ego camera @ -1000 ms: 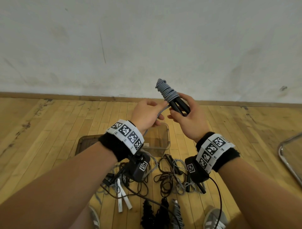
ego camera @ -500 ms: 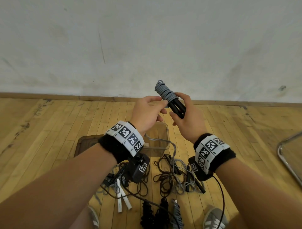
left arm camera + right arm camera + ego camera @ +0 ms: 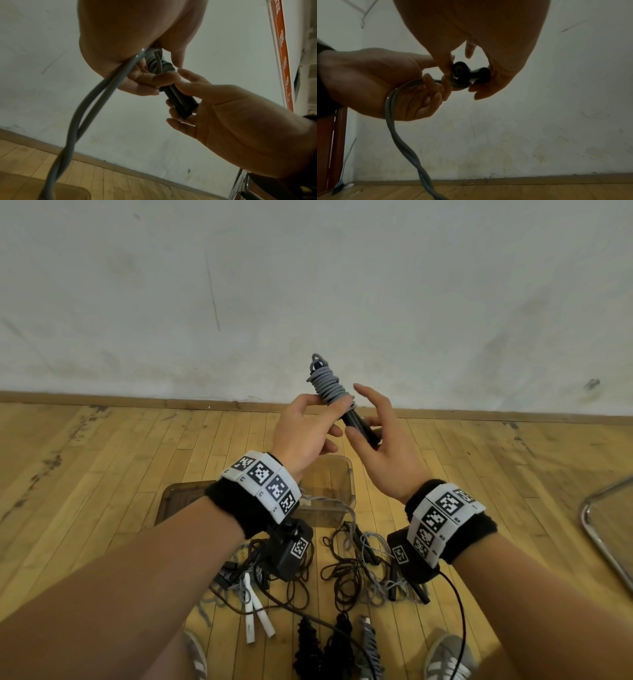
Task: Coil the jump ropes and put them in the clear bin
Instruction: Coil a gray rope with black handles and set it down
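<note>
Grey cord wound tight round two black handles makes the jump rope (image 3: 337,400) you hold up in front of the wall, above the far end of the clear bin (image 3: 337,491). Your left hand (image 3: 303,433) pinches the rope at the lower end of the winding, thumb and fingers curled round it, and a doubled, twisted tail of grey cord (image 3: 82,108) runs down out of that fist toward the bin. Your right hand (image 3: 383,446) cradles the butt ends of the handles (image 3: 178,102) with lightly curled fingers; the forefinger stands off the rope, nearly straight.

The bin sits on the wooden floor (image 3: 102,474) just below your wrists, with a dark lid or tray (image 3: 174,498) lying flat against its left side. Nearer your feet, a tangle of loose ropes (image 3: 346,570) covers the boards between the bin and your shoes: brown and grey cords, a pair of white handles (image 3: 255,614) on the left, black handles on the right. Three bundles already wound lie side by side at the near edge. A metal chair frame (image 3: 603,529) cuts in at the far right.
</note>
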The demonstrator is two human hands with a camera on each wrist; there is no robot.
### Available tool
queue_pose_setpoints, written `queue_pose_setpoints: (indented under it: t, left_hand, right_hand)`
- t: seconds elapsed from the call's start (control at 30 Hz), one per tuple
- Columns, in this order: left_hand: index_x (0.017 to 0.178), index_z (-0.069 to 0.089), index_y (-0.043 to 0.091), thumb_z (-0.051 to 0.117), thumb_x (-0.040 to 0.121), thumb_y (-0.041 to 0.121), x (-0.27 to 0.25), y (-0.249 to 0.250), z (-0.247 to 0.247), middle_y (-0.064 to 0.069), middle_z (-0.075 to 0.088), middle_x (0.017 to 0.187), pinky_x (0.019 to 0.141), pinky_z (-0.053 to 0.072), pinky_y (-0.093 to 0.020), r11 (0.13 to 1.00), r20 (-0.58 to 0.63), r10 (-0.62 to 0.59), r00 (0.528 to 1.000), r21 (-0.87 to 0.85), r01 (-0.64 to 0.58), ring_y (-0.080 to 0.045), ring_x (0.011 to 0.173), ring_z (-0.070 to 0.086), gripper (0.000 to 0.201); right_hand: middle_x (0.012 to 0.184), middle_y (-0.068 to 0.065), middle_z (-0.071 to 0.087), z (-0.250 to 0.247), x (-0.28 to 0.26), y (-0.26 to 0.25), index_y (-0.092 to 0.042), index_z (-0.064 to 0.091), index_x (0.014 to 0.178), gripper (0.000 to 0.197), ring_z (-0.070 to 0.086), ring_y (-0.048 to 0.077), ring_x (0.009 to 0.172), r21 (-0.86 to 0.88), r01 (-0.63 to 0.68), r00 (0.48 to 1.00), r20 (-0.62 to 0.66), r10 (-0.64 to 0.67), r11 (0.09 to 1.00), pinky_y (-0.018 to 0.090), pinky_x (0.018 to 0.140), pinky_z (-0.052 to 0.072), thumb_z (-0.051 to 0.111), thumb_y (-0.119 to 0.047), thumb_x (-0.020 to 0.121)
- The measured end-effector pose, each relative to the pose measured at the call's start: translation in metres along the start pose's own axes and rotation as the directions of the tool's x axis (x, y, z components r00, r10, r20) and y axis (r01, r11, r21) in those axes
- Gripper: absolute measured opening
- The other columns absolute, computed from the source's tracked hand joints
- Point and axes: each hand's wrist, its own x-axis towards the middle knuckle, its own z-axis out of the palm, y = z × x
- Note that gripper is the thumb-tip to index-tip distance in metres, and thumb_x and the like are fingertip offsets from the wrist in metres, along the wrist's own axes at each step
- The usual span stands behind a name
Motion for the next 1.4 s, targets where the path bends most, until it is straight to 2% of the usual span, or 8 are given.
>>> queue_pose_setpoints:
  t: [0.07, 0.17, 0.3, 0.53, 0.83, 1.07, 1.2, 1.4]
  left_hand:
    - [0.117, 0.066, 0.022, 0.071, 0.092, 0.048, 0.001, 0.0, 0.0, -0.004, 0.071, 0.077, 0.058, 0.053, -0.028, 1.0, -0.002, 0.003, 1.0, -0.012, -0.003, -0.013, 0.052, 0.059, 0.036]
    - [0.116, 0.07, 0.019, 0.067, 0.097, 0.041, 0.002, 0.0, 0.0, -0.009, 0.072, 0.085, 0.058, 0.05, -0.028, 0.997, 0.063, 0.009, 0.998, -0.077, -0.005, -0.014, 0.051, 0.055, 0.029]
    - [0.111, 0.074, 0.02, 0.061, 0.102, 0.036, 0.001, 0.001, 0.001, -0.008, 0.071, 0.084, 0.056, 0.051, -0.026, 0.996, 0.147, 0.02, 0.989, -0.088, -0.007, -0.014, 0.052, 0.055, 0.023]
    - [0.138, 0.057, 0.021, 0.07, 0.093, 0.049, 0.003, -0.005, 0.0, 0.002, 0.072, 0.066, 0.058, 0.052, -0.024, 0.992, 0.006, -0.02, 1.0, 0.128, 0.019, -0.009, 0.053, 0.064, 0.054]
    - [0.131, 0.061, 0.019, 0.07, 0.097, 0.031, -0.004, 0.002, 0.007, -0.007, 0.078, 0.08, 0.057, 0.055, -0.023, 0.999, 0.026, 0.03, 0.999, 0.015, -0.03, -0.018, 0.057, 0.069, 0.038]
    - [0.131, 0.061, 0.022, 0.072, 0.094, 0.04, -0.002, -0.002, 0.004, -0.006, 0.079, 0.085, 0.061, 0.056, -0.025, 1.0, 0.012, 0.012, 1.0, 0.012, -0.012, -0.019, 0.062, 0.072, 0.043]
    - [0.129, 0.059, 0.023, 0.073, 0.092, 0.044, -0.001, -0.004, 0.005, -0.007, 0.079, 0.087, 0.058, 0.056, -0.023, 1.0, 0.002, 0.014, 1.0, 0.011, -0.014, -0.019, 0.061, 0.072, 0.045]
    - [0.122, 0.06, 0.021, 0.073, 0.092, 0.044, 0.001, -0.004, 0.006, -0.006, 0.077, 0.086, 0.062, 0.056, -0.03, 0.999, 0.0, 0.037, 0.999, 0.015, -0.037, -0.016, 0.056, 0.066, 0.04]
  right_hand:
    - [0.118, -0.01, 0.064, 0.0, 0.001, -0.002, -0.038, 0.027, 0.154, 0.075, 0.066, 0.008, 0.098, 0.115, -0.032, 0.999, -0.008, 0.034, 0.993, 0.022, 0.081, 0.056, 0.069, -0.021, 0.095]
    - [0.111, 0.008, 0.068, -0.003, 0.002, -0.006, -0.041, 0.026, 0.154, 0.082, 0.071, 0.017, 0.093, 0.285, -0.198, 0.978, -0.007, 0.208, 0.938, 0.029, 0.08, 0.06, 0.075, -0.024, 0.091]
    - [0.104, 0.007, 0.075, -0.006, 0.001, -0.011, -0.017, 0.055, 0.136, 0.036, 0.074, 0.023, 0.085, 0.424, -0.349, 0.937, 0.173, 0.303, 0.836, 0.039, 0.08, 0.062, 0.062, -0.019, 0.1]
    - [0.107, 0.01, 0.074, -0.01, 0.006, 0.003, -0.015, 0.048, 0.142, 0.047, 0.077, 0.022, 0.086, 0.299, -0.274, 0.959, 0.013, 0.283, 0.914, 0.039, 0.081, 0.062, 0.063, -0.007, 0.098]
    - [0.097, -0.006, 0.069, -0.008, 0.004, 0.009, -0.042, 0.038, 0.139, 0.053, 0.07, 0.018, 0.071, -0.112, -0.151, 0.987, -0.075, 0.144, 0.982, 0.049, 0.067, 0.061, 0.06, -0.02, 0.097]
    - [0.097, -0.008, 0.061, 0.0, -0.001, -0.003, -0.031, 0.033, 0.151, 0.041, 0.062, 0.012, 0.079, -0.035, -0.12, 0.993, -0.011, 0.12, 0.992, 0.045, 0.076, 0.058, 0.032, -0.024, 0.111]
    - [0.094, 0.004, 0.065, 0.001, 0.0, -0.003, -0.038, 0.037, 0.148, 0.043, 0.064, 0.026, 0.081, -0.011, -0.113, 0.994, 0.0, 0.113, 0.994, 0.054, 0.074, 0.056, 0.043, -0.022, 0.108]
    - [0.111, 0.0, 0.068, -0.003, 0.002, -0.007, -0.033, 0.037, 0.149, 0.067, 0.069, 0.012, 0.099, 0.181, -0.121, 0.993, 0.006, 0.122, 0.976, 0.029, 0.081, 0.061, 0.072, -0.016, 0.093]
